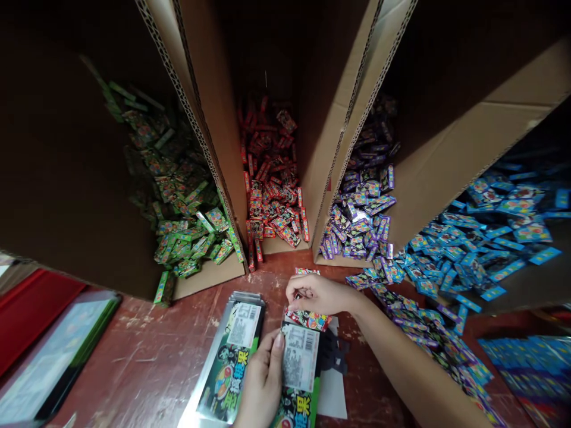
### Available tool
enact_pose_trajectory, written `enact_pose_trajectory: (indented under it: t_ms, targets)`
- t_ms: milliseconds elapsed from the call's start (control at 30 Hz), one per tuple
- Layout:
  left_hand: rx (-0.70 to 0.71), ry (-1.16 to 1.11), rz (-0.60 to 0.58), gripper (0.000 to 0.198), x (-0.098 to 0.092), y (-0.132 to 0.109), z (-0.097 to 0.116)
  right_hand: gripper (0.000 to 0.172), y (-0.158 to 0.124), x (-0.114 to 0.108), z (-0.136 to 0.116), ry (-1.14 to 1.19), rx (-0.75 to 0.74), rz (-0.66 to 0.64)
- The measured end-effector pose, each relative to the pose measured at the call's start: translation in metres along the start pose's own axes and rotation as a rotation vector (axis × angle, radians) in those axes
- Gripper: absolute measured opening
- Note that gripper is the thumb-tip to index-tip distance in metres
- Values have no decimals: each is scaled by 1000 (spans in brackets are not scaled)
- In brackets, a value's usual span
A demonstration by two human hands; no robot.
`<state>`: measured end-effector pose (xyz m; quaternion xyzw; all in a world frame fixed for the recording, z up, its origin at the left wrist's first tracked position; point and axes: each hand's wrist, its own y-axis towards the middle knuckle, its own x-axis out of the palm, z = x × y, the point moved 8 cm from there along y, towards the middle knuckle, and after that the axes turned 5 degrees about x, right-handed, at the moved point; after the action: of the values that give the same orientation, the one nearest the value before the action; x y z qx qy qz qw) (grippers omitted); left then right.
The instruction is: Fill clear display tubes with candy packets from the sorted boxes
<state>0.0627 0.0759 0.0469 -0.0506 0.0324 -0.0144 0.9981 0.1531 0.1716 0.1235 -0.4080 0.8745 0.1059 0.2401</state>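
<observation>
My left hand (265, 377) is closed on the edge of a green and black candy pouch (301, 356) with a white label, close to the table's front. At the pouch's top end, my right hand (323, 294) pinches a small red candy packet (312, 321), its fingers curled over it. Whether the packet is partly inside the pouch I cannot tell. Another red packet (307, 271) lies just beyond my right hand. Left of my left hand rests a stack of similar pouches (234, 362). White paper (333, 389) and a dark cutout shape lie beneath the held pouch.
Tipped cardboard boxes spill green packets (187, 249), red packets (272, 202), purple packets (361, 208) and blue packets (473, 244). Purple packets (428, 333) trail along the table beside my right forearm. More pouches (62, 356) sit far left; blue packaging (530, 362) lies far right.
</observation>
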Motion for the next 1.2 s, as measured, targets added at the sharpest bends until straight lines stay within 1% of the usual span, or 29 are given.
enact_pose_trajectory:
  t_ms: [100,133,200,233,267,300,367,433,467,500,567,600,633,700,733,767,800,900,967,1033,1067,1133,1200]
  targets:
    - [-9,-8,20,37,-3,2,-1,4,4,14,2,31,-23,-48]
    - [-14,-7,44,38,-8,3,-1,8,4,17,5,57,-12,-29]
    - [-30,4,117,40,-19,4,-3,27,2,18,16,107,32,89]
    - [-41,11,154,41,-26,3,-4,33,-1,19,22,128,49,155]
    - [-54,16,184,41,-31,3,-6,35,-5,21,28,149,55,207]
    - [-70,18,203,41,-35,2,-6,31,-9,25,32,167,50,232]
    - [-100,16,228,41,-40,-1,-8,19,-15,37,40,196,35,205]
    - [-120,9,268,40,-44,-4,-8,17,-16,44,44,219,41,187]
    - [-121,4,295,39,-47,-4,-7,17,-14,43,45,212,43,215]
    - [-121,-3,318,38,-49,-5,-8,17,-8,38,43,192,42,280]
    - [-120,-25,332,37,-51,-3,-10,17,12,29,32,98,24,433]
    - [-115,-38,323,37,-50,0,-12,18,29,30,23,6,19,455]
    - [-106,-52,303,37,-49,2,-14,20,50,37,14,-101,23,433]
    - [-76,-97,241,40,-42,8,-19,27,101,63,3,-331,76,258]
    - [-68,-123,211,43,-38,10,-22,32,126,74,2,-396,118,204]
    - [-73,-145,184,46,-34,11,-26,37,149,81,2,-437,166,187]
    - [-87,-162,165,49,-31,11,-31,41,170,84,4,-465,222,198]
    - [-129,-187,159,53,-28,10,-46,36,216,83,12,-512,350,279]
    - [-119,-205,186,51,-32,9,-52,34,234,79,17,-531,382,306]
    - [-110,-218,224,50,-39,8,-56,35,243,77,19,-535,395,304]
    - [-113,-221,239,50,-42,8,-58,40,244,77,19,-531,401,295]
    - [-134,-223,256,51,-47,7,-60,61,238,79,17,-506,408,257]
    - [-160,-228,267,49,-50,6,-61,76,222,82,12,-471,385,188]
